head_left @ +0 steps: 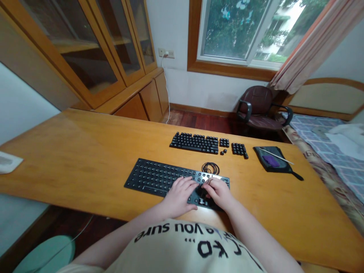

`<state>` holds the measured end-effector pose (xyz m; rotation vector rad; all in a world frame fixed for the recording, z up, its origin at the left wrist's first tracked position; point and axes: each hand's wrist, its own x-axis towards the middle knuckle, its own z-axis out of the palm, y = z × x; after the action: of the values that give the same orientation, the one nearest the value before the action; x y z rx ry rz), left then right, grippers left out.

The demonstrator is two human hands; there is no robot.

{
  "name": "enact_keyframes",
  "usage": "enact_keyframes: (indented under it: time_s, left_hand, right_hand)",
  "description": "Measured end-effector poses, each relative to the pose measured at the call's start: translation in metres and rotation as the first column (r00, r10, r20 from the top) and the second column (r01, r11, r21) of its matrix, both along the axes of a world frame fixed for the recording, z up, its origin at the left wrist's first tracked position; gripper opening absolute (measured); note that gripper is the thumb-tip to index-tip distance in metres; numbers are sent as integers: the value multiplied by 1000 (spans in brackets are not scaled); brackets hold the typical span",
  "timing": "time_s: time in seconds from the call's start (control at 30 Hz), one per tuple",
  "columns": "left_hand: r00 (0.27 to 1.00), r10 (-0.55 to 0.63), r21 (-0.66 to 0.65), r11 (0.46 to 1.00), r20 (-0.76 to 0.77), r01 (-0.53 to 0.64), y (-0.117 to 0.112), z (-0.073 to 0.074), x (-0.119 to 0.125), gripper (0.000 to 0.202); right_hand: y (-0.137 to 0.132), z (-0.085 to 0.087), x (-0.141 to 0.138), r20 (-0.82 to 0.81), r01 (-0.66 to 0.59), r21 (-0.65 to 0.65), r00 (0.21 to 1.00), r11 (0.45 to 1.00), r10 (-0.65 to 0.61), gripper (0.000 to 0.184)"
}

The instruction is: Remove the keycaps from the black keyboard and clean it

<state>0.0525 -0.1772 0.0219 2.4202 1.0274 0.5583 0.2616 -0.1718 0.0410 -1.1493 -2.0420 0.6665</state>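
Note:
A black keyboard base lies on the wooden desk in front of me, its key sockets bare of caps over most of it. My left hand rests flat on its middle part, fingers stretched toward the right. Over the right part of the base, my right hand has its thumb and fingers pinched together. What they hold, if anything, is small, dark and mostly hidden. Behind the base, loose black keycaps are laid out in keyboard order, with a small block of keycaps and a number-pad block beside them.
A coiled black cable sits just behind the base. Further right lies a dark pouch with a purple item and a thin pale stick on it. A white object stands at the desk's left edge. Beyond the desk is an armchair.

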Motion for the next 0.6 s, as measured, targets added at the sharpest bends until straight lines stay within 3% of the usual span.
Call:
enact_keyframes:
  time_s: [0.2,0.4,0.6]
  left_hand:
    - [994,-105,12,994,6,105,-4,7,9,52]
    - [999,1,-40,999,52,1,-3,6,23,45]
    - [998,-27,-28,999,60,29,-3,5,23,28]
  right_hand:
    - [-2,0,-2,-5,-171,39,985,985,171,25]
    - [-3,2,-5,18,-242,8,970,970,242,26]
    - [-2,3,-4,115,-398,-21,910,917,398,25]
